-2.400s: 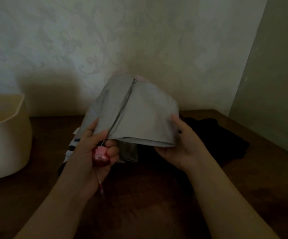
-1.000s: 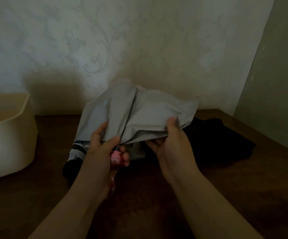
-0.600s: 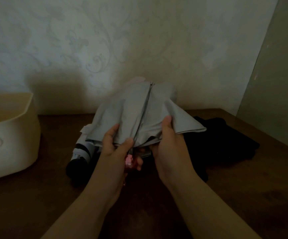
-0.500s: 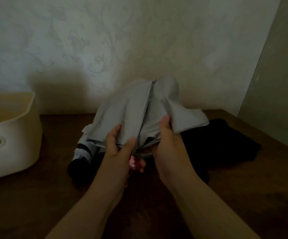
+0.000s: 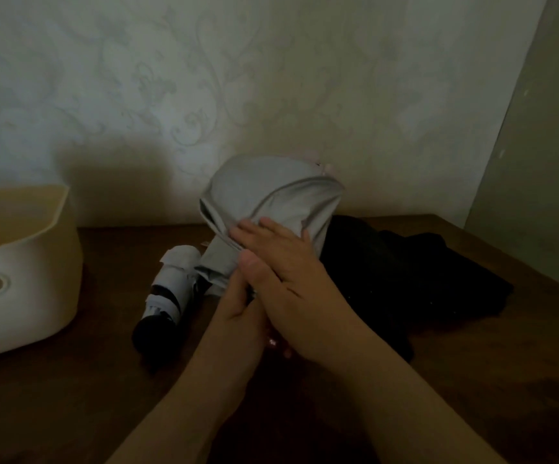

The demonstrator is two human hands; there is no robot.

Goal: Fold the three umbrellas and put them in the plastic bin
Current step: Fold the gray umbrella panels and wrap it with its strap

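A grey umbrella (image 5: 271,192) with a pink handle stands tilted above the table's middle, its canopy gathered in loose folds. My left hand (image 5: 237,296) grips its lower part from below, thumb up against the cloth. My right hand (image 5: 288,262) lies across the canopy with fingers wrapped over the folds, covering the handle. A black-and-white folded umbrella (image 5: 167,296) lies on the table just left of my hands. A black umbrella (image 5: 405,272) lies spread out on the right. The cream plastic bin (image 5: 37,262) stands at the far left.
The dark wooden table (image 5: 522,380) meets a pale patterned wall (image 5: 171,95) at the back. A plain wall panel (image 5: 539,162) borders the table's right side.
My right hand has moved over the top of the grey canopy and pressed its folds together around the shaft. The spread flaps have collapsed. The pink handle is now mostly hidden.
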